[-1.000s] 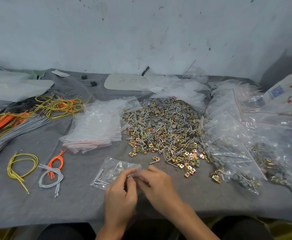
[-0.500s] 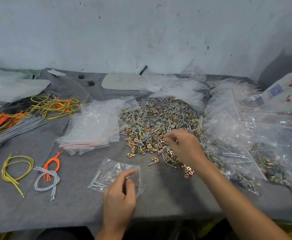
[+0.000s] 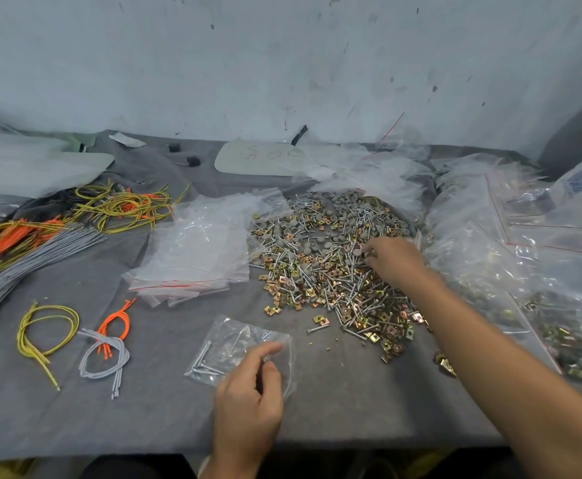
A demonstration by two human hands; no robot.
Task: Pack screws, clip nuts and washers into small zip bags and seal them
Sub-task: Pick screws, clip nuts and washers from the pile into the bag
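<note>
Grey felt covers the bench (image 3: 144, 420), where a mound of clear, filled plastic bags (image 3: 496, 271) crowds the right edge. Beside it, mid-bench, spreads a heap of silver screws, brass-coloured clip nuts and grey washers (image 3: 320, 267), with a stack of empty red-striped zip bags (image 3: 196, 257) just to its left. The right hand (image 3: 394, 262) reaches into the heap's right side, fingers curled down; whether it grips a piece cannot be told. Near the front edge, the left hand (image 3: 248, 402) pinches the mouth of a small clear zip bag (image 3: 229, 344) holding a few screws.
</note>
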